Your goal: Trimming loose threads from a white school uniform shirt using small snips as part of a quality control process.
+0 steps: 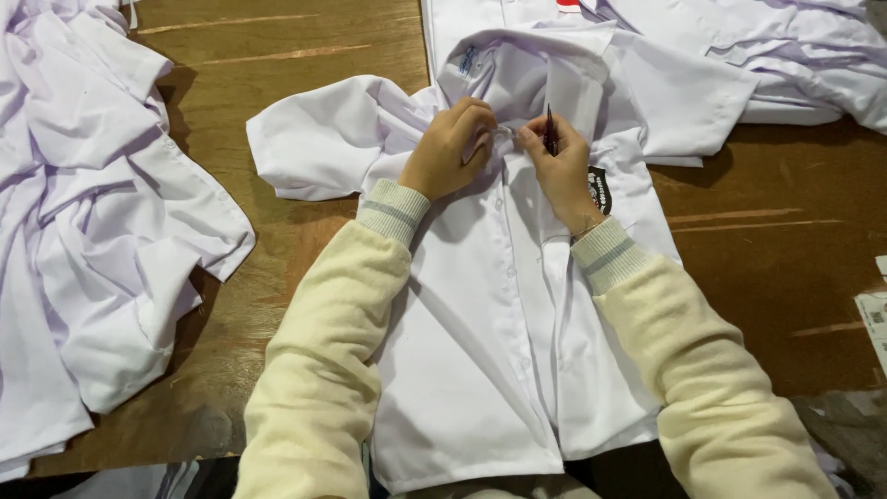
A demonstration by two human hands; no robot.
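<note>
Brown wooden table [767,249], white shirts spread across it.
My left hand [450,148] and right hand [559,166], a dark pen [550,129] tucked in it, pinch the white shirt [480,323] placket just below its collar; more shirts [83,231] lie left.

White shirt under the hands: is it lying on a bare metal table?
No, the white shirt lies flat on a brown wooden table, with both hands at its collar.

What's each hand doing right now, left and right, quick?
Left hand: closed, pinching the white shirt at the placket just below the collar.
Right hand: closed around a dark pen-like tool, fingertips on the same spot.
</note>
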